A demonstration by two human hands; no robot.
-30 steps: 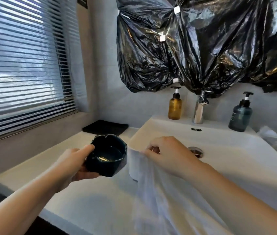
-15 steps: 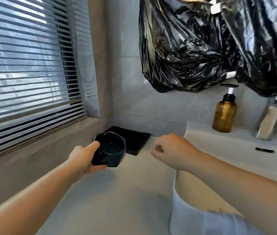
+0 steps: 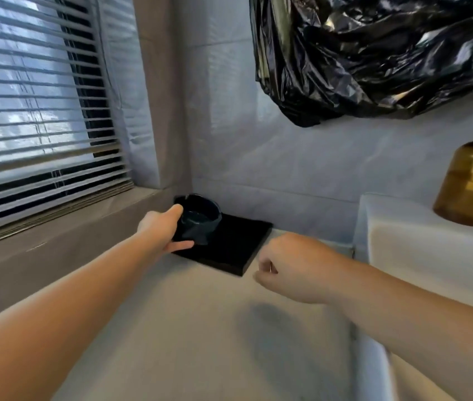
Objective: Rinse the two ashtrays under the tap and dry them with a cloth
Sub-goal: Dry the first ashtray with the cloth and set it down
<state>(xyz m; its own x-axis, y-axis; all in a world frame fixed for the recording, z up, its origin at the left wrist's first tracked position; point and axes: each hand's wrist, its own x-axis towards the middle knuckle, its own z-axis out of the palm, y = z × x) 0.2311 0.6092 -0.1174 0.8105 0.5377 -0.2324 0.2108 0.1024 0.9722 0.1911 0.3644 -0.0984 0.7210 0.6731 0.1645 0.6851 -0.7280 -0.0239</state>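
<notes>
A slatted window blind [image 3: 35, 111] fills the left wall, and a crumpled black plastic bag [image 3: 374, 53] hangs at upper right. Below, a pale desk [image 3: 186, 328] runs to a white basin [image 3: 432, 256] on the right, with 1 amber bottle [image 3: 472, 180] on its ledge. A flat black tray [image 3: 229, 247] lies in the desk's far corner. The left hand [image 3: 160, 227] has 1 dark ashtray [image 3: 200, 221] in its grip over the tray's back left part, thumb on the rim and fingers beneath. The right hand [image 3: 293, 267] hovers near the tray's front edge, fingers curled under; whether its grip holds anything cannot be told.
</notes>
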